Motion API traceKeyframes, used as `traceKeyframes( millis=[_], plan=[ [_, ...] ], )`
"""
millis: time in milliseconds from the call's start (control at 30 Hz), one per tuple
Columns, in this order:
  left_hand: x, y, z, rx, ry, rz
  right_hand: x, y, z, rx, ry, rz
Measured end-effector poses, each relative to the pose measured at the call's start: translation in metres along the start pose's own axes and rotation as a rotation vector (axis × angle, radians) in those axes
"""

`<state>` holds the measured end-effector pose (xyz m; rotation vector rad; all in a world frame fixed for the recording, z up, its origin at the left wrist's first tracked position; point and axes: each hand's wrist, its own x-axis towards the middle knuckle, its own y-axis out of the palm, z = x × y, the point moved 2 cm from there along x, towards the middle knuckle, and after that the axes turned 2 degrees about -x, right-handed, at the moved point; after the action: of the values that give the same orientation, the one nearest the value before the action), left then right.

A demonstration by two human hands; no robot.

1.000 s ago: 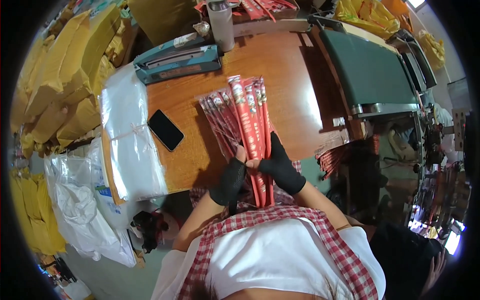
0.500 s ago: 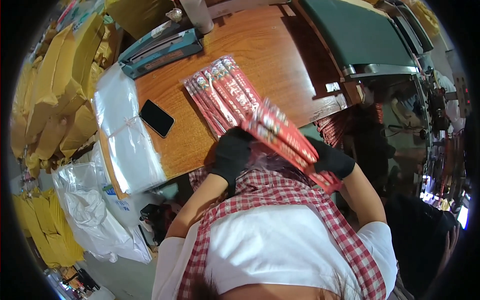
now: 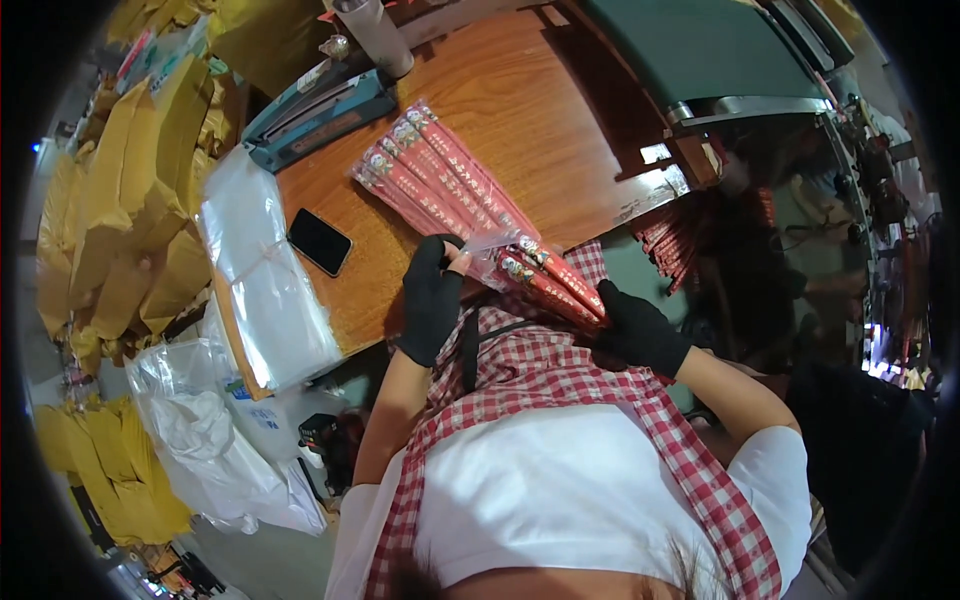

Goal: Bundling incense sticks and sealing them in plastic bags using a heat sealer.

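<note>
A small bundle of long, narrow red printed packets (image 3: 558,285) is slanted in front of my apron at the table's near edge. My right hand (image 3: 645,330), in a black glove with bare fingertips, grips its lower right end. At the upper left end, the crumpled mouth of a clear plastic bag (image 3: 488,256) is pinched by my gloved left hand (image 3: 430,305). How far the bag covers the packets is hard to make out. Just beyond lie several similar red packets in clear wrap (image 3: 430,165), flat on the wooden table (image 3: 520,100).
Left on the table are a black phone (image 3: 320,242) and a stack of clear bags (image 3: 270,290). Behind them stand a teal bag sealer (image 3: 320,120) and a grey cylinder (image 3: 375,35). More red packets (image 3: 668,245) sit below the right edge, near a green-topped machine (image 3: 700,60).
The bundle has come down and nearer to level with the table edge. My left hand, earlier beneath it, now pinches the bag's mouth; my right hand has shifted slightly along the lower end.
</note>
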<state>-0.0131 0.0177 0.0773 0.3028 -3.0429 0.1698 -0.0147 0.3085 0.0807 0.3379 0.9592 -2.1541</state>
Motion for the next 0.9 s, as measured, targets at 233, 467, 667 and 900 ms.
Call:
traceKeyframes(
  millis=[233,467,667,900],
  plan=[
    [0.011,0.001,0.018,0.095,-0.003,0.017,0.040,0.014,0.004,0.813,-0.075,0.319],
    [0.004,0.004,0.003,0.020,0.013,-0.035,0.019,0.013,0.028,-0.053,-0.172,0.102],
    [0.006,0.009,0.002,0.180,0.028,0.139,0.104,0.025,0.041,0.841,-0.179,-0.032],
    [-0.009,-0.014,0.022,0.057,0.038,-0.065,0.057,0.052,0.060,1.169,-0.179,0.460]
  ],
)
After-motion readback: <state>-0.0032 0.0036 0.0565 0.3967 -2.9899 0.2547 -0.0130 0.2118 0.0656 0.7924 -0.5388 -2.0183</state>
